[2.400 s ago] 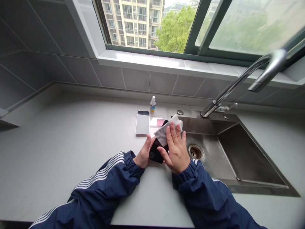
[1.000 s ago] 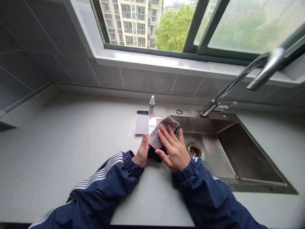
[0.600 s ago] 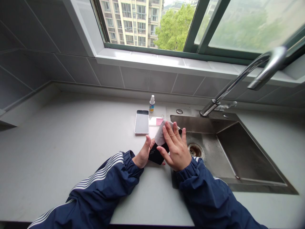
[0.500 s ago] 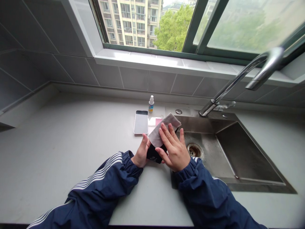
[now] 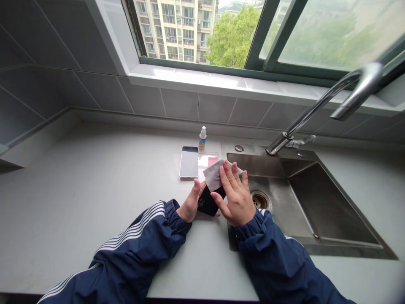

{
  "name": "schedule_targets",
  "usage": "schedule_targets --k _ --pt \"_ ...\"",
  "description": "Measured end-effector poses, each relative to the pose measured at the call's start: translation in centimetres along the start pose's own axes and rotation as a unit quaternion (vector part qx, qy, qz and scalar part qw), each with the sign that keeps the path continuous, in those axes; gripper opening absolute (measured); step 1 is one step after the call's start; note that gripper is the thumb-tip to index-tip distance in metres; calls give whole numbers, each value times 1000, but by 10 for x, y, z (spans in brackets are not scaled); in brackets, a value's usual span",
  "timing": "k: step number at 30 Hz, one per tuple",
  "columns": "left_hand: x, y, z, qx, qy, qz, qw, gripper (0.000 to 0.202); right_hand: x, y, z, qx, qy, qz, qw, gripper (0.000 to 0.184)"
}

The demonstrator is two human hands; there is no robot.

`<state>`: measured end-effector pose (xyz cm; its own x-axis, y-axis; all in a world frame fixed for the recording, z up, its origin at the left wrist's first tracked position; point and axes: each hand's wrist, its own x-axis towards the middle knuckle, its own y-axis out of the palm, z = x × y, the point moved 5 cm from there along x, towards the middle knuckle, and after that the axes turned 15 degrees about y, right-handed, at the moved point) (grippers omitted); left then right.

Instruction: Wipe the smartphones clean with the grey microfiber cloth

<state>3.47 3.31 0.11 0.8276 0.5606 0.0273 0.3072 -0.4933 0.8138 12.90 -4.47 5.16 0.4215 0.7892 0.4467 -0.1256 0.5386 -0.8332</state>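
My left hand (image 5: 190, 203) grips a flat black object (image 5: 207, 204) with pale lettering near its lower corner, thumb at its left edge and fingers mostly hidden behind. Its exact kind does not show. Over the object's upper part lies a grey cloth (image 5: 213, 175) with zigzag edges. My right hand (image 5: 236, 196) rests flat on that cloth, fingers stretched out and thumb apart. Just beyond the hands, a phone (image 5: 189, 162) with a pale screen lies on the counter. Beside it is a clear flat case (image 5: 204, 159) with a pink piece in it, partly covered by the cloth.
A small spray bottle (image 5: 202, 138) with a white top stands behind the phone. To the right, a steel sink (image 5: 303, 202) is set into the pale counter (image 5: 104, 177). A chrome faucet (image 5: 322, 101) arches over the sink's back edge, below the window.
My right hand and the cloth have shifted slightly right across the black object. More of its dark surface shows, and the cloth looks more bunched. My left hand keeps its hold.
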Motion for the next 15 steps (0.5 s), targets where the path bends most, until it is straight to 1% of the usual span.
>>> schedule_targets --k 3,6,8,11,13,15 --pt "5 4 -8 27 28 6 999 76 -1 3 -2 -1 7 7 1000 76" --pt "8 4 -15 1 46 -45 998 80 -3 4 0 13 4 4 1000 72" --pt "9 2 -19 -22 57 -85 994 81 -5 4 5 28 -22 10 999 67" --pt "10 -1 -24 -38 67 -137 988 81 -9 3 15 57 -77 34 995 54" --pt "9 -1 -26 -49 61 -156 985 81 -12 1 22 79 -114 46 989 46" --pt "9 1 -27 -64 49 -158 984 82 -14 -2 27 101 -144 50 983 39"
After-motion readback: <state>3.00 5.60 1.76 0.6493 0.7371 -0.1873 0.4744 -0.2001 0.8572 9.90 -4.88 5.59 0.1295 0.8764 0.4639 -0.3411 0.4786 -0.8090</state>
